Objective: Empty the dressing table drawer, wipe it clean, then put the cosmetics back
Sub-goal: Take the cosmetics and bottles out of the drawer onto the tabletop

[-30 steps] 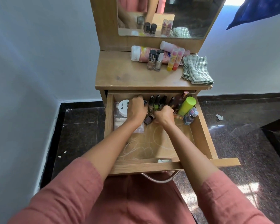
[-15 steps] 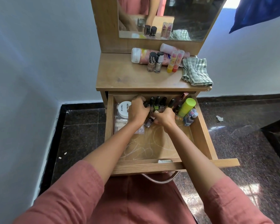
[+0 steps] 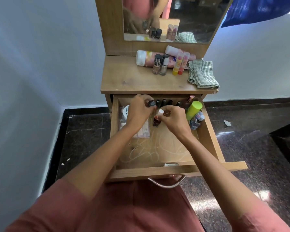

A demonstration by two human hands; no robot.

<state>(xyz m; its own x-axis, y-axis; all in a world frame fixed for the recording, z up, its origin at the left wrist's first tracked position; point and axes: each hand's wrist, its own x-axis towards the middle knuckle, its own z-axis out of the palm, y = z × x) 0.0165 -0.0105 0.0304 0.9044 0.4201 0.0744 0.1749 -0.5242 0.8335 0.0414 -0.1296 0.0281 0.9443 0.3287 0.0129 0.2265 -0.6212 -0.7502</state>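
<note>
The wooden drawer [image 3: 208, 141] is pulled out below the dressing table top [image 3: 134, 81]. My left hand [image 3: 138, 112] grips a small dark-capped bottle [image 3: 151, 103] near the drawer's back. My right hand [image 3: 173, 120] pinches a small white-capped bottle [image 3: 160, 112] beside it. A row of dark-capped nail polish bottles [image 3: 164, 102] stands along the back. A lime green bottle [image 3: 193, 108] and small clear bottles [image 3: 197, 120] lie at the right. A white jar [image 3: 126, 113] and a clear pouch [image 3: 143, 132] sit at the left, partly hidden by my left hand.
On the table top stand two nail polish bottles [image 3: 160, 66], two lip balm tubes [image 3: 179, 64], two pink lotion tubes [image 3: 146, 58] lying flat and a folded checked cloth [image 3: 202, 74]. A mirror [image 3: 174, 17] rises behind. Dark stone floor [image 3: 258, 148] surrounds the table, with a wall at the left.
Both hands have lifted slightly from among the bottles at the drawer's back. A dark-capped bottle now shows in my left hand and a white-capped one in my right.
</note>
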